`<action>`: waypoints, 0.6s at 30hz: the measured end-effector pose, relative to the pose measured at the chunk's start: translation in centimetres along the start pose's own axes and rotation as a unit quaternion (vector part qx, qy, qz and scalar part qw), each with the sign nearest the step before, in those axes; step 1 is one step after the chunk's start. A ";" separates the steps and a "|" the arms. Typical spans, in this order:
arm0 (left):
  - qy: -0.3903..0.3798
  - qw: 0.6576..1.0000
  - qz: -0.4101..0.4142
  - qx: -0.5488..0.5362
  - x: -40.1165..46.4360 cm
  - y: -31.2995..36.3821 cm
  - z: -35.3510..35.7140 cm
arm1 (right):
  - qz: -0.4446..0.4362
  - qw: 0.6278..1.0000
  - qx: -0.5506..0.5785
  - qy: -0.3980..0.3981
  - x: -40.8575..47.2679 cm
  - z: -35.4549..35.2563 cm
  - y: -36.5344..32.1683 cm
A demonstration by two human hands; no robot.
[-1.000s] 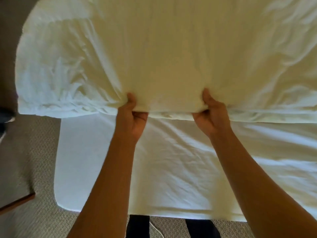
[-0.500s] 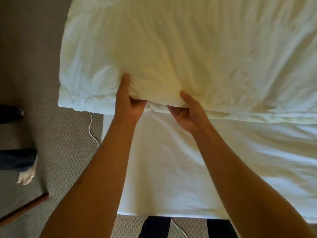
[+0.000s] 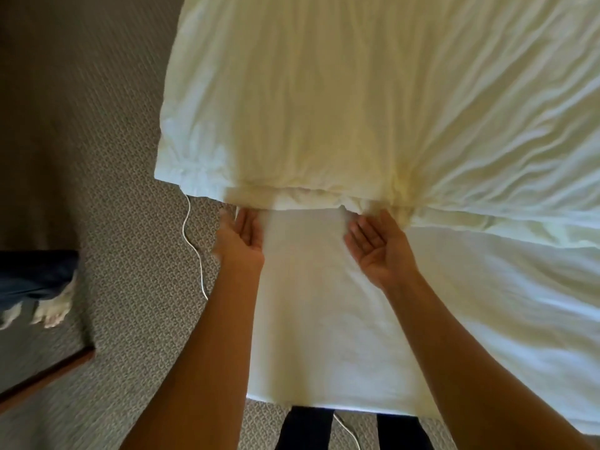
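**Open palms at the duvet's hem**

The duvet [image 3: 324, 108] covers the far part of the bed [image 3: 357, 401]. Its near hem runs across the middle of the view, and its left end overhangs the carpet [image 3: 113, 190]. Below the hem the creased sheet [image 3: 324, 319] lies bare down to the bed's near edge.

Both hands are turned palm-up with fingers straight, grasping nothing. The left hand [image 3: 242, 237] sits at the sheet's left edge, just under the hem. Its fingertips reach the edge of the cloth, but blur hides whether they touch it. The right hand [image 3: 378, 248] is over the sheet, with its fingertips at the hem and its thumb beside a bunched fold of duvet. Whether it touches the cloth cannot be told either. The hands are apart, with a stretch of hem between them.

A white cable [image 3: 191, 241] snakes over the carpet just left of the bed. Farther left are another person's feet [image 3: 48, 306]. The wearer's dark legs [image 3: 305, 430] show at the bottom edge.
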State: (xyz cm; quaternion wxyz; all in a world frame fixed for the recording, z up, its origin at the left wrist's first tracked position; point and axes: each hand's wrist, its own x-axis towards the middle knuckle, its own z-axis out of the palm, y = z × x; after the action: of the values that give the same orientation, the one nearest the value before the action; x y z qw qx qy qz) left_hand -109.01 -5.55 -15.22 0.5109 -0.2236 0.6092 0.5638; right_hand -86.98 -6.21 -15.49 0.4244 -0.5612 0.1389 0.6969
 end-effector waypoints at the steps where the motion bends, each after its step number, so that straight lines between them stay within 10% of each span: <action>1: -0.006 1.000 -0.002 0.026 0.3 0.7 0.2 | 0.009 1.000 0.001 -0.005 -0.2 0.2 0.9; 10: -0.096 0.987 0.109 0.067 2.9 8.7 3.3 | -0.086 0.987 0.124 -0.057 0.2 5.7 -0.7; 18: 0.124 0.987 0.059 0.078 5.4 5.2 -0.5 | -0.060 0.983 -0.144 0.098 0.2 3.0 0.7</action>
State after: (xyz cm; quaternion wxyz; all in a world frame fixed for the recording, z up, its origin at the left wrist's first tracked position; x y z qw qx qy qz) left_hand -115.68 -2.98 -17.62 0.4135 -0.2147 0.7219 0.5115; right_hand -89.51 -4.52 -14.91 0.3641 -0.6893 0.0441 0.6248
